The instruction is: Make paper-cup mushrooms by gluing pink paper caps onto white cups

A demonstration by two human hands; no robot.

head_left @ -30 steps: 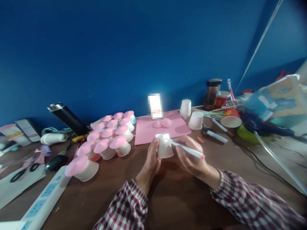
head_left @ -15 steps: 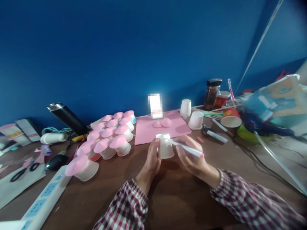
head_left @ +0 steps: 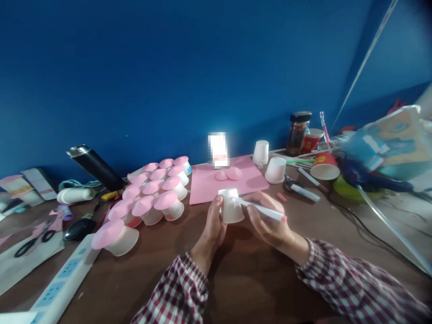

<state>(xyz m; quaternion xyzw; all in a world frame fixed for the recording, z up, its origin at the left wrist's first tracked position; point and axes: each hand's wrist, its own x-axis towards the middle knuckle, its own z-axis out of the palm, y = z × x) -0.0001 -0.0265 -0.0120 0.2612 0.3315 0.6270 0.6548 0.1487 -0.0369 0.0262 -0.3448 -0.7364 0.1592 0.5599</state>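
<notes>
My left hand (head_left: pixel 214 221) grips an upside-down white paper cup (head_left: pixel 232 209) by its left side, above the brown table. In my right hand (head_left: pixel 268 220) is a white marker (head_left: pixel 266 210) with a pinkish end, its tip at the cup's upper right side. Behind the cup lie pink sheets (head_left: pixel 202 184) with small pink paper pieces (head_left: pixel 232 173) on them. Two more white cups, one at the back (head_left: pixel 261 152) and one nearer (head_left: pixel 276 170), stand upside down to the right.
Several cups with pink cone tops (head_left: pixel 143 204) stand at the left, by a power strip (head_left: pixel 64 274), black flask (head_left: pixel 96 166), mouse (head_left: pixel 79 228) and scissors (head_left: pixel 33 243). At the right are a jar (head_left: pixel 299 134), red cups (head_left: pixel 324 165), a capped marker (head_left: pixel 305 192) and a cable.
The held cup has shifted very slightly to the left. Both hands keep their hold, and the marker tip is still at the cup.
</notes>
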